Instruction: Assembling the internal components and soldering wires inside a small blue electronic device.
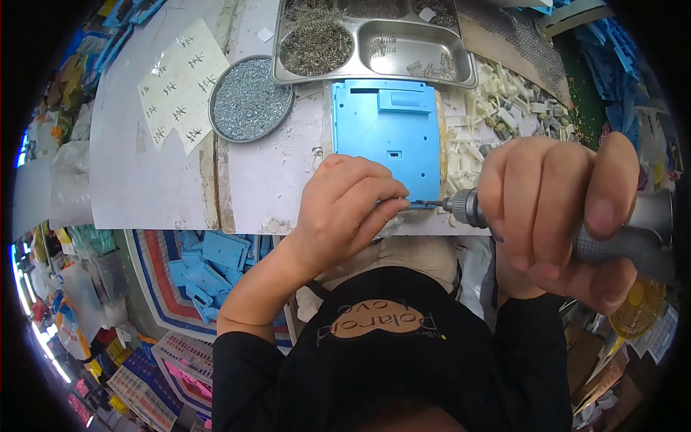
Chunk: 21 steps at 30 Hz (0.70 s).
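Note:
In my right hand (543, 205) is a grey electric screwdriver (466, 207), its fingers wrapped round the body and its bit pointing left. The bit's tip reaches the fingertips of my left hand (349, 205), just at the near edge of a light-blue plastic panel (378, 133). Thumb and forefinger of the left hand are pinched together there; whatever lies between them is too small to make out. The panel rests flat on the table, with a slot, a raised block and small holes on its face.
Left of the panel stands a round dish (211, 115) of small metal screws. Behind it, a steel compartment tray (403, 82) holds springs. White and grey plastic parts (497, 108) are heaped at right. A striped bag (155, 288) with blue pieces sits below the table's left edge.

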Tool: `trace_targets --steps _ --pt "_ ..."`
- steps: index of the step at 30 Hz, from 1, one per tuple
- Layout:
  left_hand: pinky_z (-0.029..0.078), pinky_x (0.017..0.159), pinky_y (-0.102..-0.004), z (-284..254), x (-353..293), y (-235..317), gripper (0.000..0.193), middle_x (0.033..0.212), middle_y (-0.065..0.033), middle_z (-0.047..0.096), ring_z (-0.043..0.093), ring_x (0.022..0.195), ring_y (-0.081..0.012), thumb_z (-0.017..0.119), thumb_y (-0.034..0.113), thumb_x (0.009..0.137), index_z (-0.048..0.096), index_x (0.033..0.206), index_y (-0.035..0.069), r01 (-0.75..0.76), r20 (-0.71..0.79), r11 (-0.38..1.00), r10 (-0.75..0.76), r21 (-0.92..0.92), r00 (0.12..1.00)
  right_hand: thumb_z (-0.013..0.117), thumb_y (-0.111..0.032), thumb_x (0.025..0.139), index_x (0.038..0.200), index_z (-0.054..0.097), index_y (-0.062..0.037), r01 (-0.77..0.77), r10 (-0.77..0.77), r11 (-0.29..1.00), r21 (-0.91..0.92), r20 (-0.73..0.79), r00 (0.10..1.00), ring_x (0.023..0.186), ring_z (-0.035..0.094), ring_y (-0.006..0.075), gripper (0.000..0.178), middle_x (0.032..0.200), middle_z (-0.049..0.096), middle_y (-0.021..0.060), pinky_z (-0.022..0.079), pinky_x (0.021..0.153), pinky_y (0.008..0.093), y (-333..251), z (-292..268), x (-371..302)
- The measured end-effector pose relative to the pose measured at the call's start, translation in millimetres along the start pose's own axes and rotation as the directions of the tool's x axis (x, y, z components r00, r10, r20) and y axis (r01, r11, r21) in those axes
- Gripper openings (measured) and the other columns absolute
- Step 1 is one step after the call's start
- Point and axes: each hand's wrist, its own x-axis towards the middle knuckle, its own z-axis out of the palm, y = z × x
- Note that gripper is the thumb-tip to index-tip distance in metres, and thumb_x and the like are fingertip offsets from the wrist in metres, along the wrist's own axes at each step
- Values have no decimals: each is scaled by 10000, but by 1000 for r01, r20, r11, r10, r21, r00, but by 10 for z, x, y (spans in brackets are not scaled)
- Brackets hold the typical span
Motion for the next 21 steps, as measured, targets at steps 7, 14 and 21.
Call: trace_targets --steps 7,14,21 --pt "460 742 -357 -32 34 -39 220 891 -33 637 621 773 -213 808 122 786 674 957 89 -64 65 996 60 61 996 709 -448 953 1110 507 -186 -1 1 999 34 -5 1000 600 567 56 366 701 590 -80 414 575 228 185 22 9" --pt "465 744 -365 -16 15 -66 232 898 -40 630 609 754 -233 806 110 772 665 954 85 -56 89 998 53 32 995 683 -457 967 1117 503 -168 -84 85 996 -21 18 996 568 542 64 372 688 573 -72 415 568 242 154 31 48" --pt "488 670 -369 -45 16 50 167 916 -61 612 619 742 -254 722 88 837 650 985 61 11 210 1000 -5 -28 978 684 -441 959 1108 501 -151 -215 205 976 -39 -173 963 555 529 78 374 646 553 -67 416 570 255 89 227 22"
